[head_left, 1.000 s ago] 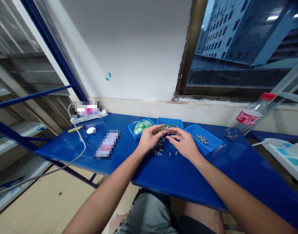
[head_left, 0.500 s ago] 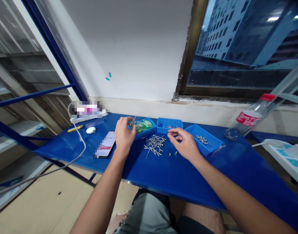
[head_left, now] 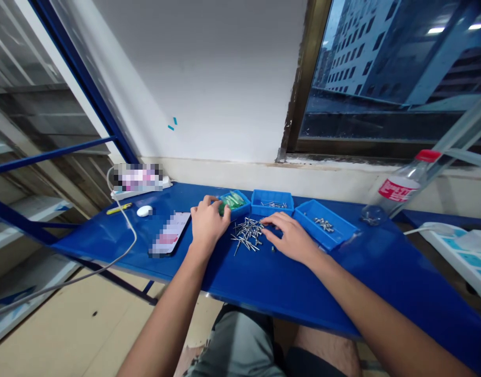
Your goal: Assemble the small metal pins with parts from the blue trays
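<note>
The pin heap (head_left: 246,234) lies loose on the blue worktop (head_left: 240,280): slim, straight, silvery metal pieces crossed at many angles, a few jutting out at the near edge. It sits between the two hands.

The right grip (head_left: 290,236) is at the heap's right edge, palm down. Its thumb stands apart from its fingers, leaving a moderate gap. The fingertips reach the outermost pins; actual contact cannot be confirmed.

The left grip (head_left: 209,220) is to the left of the heap and slightly beyond it, fingers curled at the edge of the packet bin (head_left: 240,211). Whether it is holding anything cannot be told, as the back of the hand hides the fingertips. The green packets (head_left: 233,201), glossy and crumpled, fill that bin just beyond the heap, to its left.

Beyond the heap, to its right, the middle bin (head_left: 272,209) contains scattered slim pins. Farther right of the heap, the right bin (head_left: 338,242) contains short metal parts (head_left: 324,224). A phone (head_left: 170,234) lies well left of the heap.
</note>
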The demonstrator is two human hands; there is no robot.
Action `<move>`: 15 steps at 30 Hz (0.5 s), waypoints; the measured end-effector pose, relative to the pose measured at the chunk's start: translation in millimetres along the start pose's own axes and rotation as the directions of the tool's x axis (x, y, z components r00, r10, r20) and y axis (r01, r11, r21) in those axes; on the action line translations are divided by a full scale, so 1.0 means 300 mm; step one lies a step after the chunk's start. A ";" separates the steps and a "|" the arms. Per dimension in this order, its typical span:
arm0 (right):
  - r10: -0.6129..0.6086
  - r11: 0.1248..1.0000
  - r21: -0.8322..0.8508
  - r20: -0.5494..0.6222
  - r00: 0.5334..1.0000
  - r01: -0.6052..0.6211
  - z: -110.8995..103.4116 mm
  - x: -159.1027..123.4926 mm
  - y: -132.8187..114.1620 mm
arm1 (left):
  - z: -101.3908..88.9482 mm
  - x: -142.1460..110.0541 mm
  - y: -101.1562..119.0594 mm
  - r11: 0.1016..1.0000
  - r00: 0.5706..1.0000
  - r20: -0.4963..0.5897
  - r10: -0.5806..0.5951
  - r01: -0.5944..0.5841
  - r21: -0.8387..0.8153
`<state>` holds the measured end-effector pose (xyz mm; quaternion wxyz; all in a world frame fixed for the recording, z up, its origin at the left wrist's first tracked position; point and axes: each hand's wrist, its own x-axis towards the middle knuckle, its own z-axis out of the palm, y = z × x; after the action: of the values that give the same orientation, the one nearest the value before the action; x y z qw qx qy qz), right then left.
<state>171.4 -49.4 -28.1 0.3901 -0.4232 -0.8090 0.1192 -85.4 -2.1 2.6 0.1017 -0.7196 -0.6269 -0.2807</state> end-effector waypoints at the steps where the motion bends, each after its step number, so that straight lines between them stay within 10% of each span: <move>1: -0.034 0.999 -0.035 0.046 0.998 0.035 0.002 -0.002 0.001 | -0.004 -0.003 0.009 1.000 1.000 -0.008 -0.007 0.007 0.010; 8: -0.080 0.981 -0.159 0.174 0.981 0.109 0.021 -0.003 0.000 | -0.059 0.002 0.108 0.981 0.963 -0.235 0.133 -0.162 -0.107; 15: -0.040 0.958 -0.276 0.137 0.990 0.077 0.043 0.008 0.049 | -0.011 0.056 0.270 0.749 0.872 -0.218 0.439 -0.489 -0.447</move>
<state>169.8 -36.8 -43.2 0.2761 -0.4415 -0.8535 0.0188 -7.6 -5.4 31.0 0.0144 -0.8394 -0.3308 -0.4309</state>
